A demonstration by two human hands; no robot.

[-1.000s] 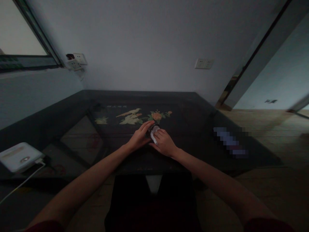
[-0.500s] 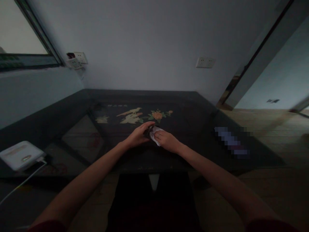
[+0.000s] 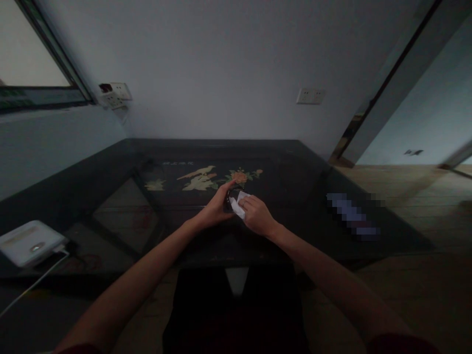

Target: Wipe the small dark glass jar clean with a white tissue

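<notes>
Both hands meet over the middle of a dark glass-topped table point(image 3: 287, 167). My left hand point(image 3: 216, 209) is curled round a small dark object point(image 3: 232, 196), with the index finger stretched over its top. What the object is I cannot make out in the dim light. My right hand point(image 3: 258, 214) pinches a small white cloth or tissue point(image 3: 239, 204) and presses it against that dark object. A painted bird-and-flower panel point(image 3: 206, 178) lies under the glass just beyond the hands.
A white box-like device point(image 3: 29, 241) with a white cable point(image 3: 33, 285) lies on the table's near left. A blurred flat item point(image 3: 352, 215) rests near the right edge. Wall sockets point(image 3: 114, 94) sit at the left corner; wooden floor point(image 3: 424, 191) is on the right.
The white cloth in my right hand has shifted slightly up and across the dark object. My left index finger has risen over the object's top. The view tilted a little.
</notes>
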